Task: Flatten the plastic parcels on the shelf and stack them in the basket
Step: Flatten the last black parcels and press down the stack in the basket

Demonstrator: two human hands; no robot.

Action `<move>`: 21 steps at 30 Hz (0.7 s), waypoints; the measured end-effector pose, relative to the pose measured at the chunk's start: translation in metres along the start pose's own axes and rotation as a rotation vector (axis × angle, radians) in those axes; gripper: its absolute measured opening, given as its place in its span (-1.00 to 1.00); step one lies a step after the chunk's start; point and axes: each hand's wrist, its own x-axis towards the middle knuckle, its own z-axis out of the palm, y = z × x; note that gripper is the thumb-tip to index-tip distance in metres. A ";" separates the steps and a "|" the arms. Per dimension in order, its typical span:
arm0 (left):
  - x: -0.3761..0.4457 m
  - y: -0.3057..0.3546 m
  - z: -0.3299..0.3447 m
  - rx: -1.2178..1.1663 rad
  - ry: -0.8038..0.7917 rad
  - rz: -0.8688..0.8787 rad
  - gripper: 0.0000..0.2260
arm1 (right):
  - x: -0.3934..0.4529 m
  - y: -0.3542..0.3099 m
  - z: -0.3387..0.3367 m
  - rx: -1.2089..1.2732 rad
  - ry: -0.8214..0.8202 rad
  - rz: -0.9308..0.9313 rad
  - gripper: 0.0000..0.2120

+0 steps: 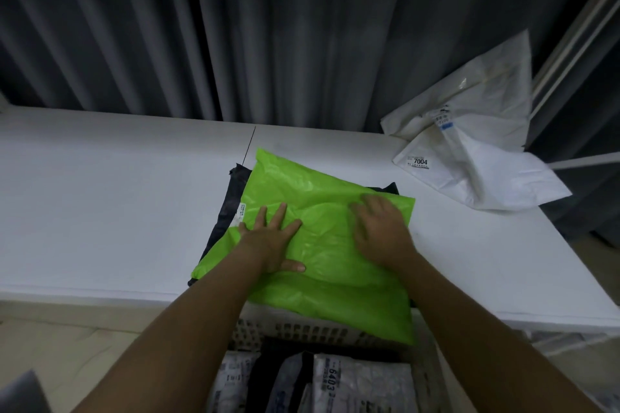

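Note:
A bright green plastic parcel (322,208) lies on the white shelf (110,198), its near corner hanging over the front edge above the basket (298,329). Under it lies a black parcel (231,194), showing at the left and back right. My left hand (273,238) presses flat on the green parcel's left part, fingers spread. My right hand (380,228) rests palm down on its right part, fingers straight. The white slotted basket stands below the shelf edge and holds grey and black parcels (339,382), one marked 6403.
Two white parcels (469,144) lie crumpled at the shelf's back right, one labelled 7004. Dark grey curtains (268,27) hang behind the shelf. A white frame post (570,43) rises at the right. Pale floor shows at the lower left.

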 end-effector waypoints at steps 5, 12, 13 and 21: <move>-0.002 0.009 -0.001 -0.029 -0.037 -0.050 -0.03 | 0.003 0.037 -0.007 -0.021 -0.072 0.426 -0.44; 0.002 0.009 0.000 -0.107 -0.045 -0.032 0.06 | 0.037 0.065 -0.032 -0.009 0.152 0.048 -0.82; 0.004 0.009 0.000 -0.111 -0.058 -0.035 0.06 | 0.042 0.065 -0.036 0.075 0.140 0.035 -0.87; 0.006 0.008 0.002 -0.106 -0.107 -0.042 0.03 | 0.059 0.068 -0.021 0.459 0.097 0.378 -0.91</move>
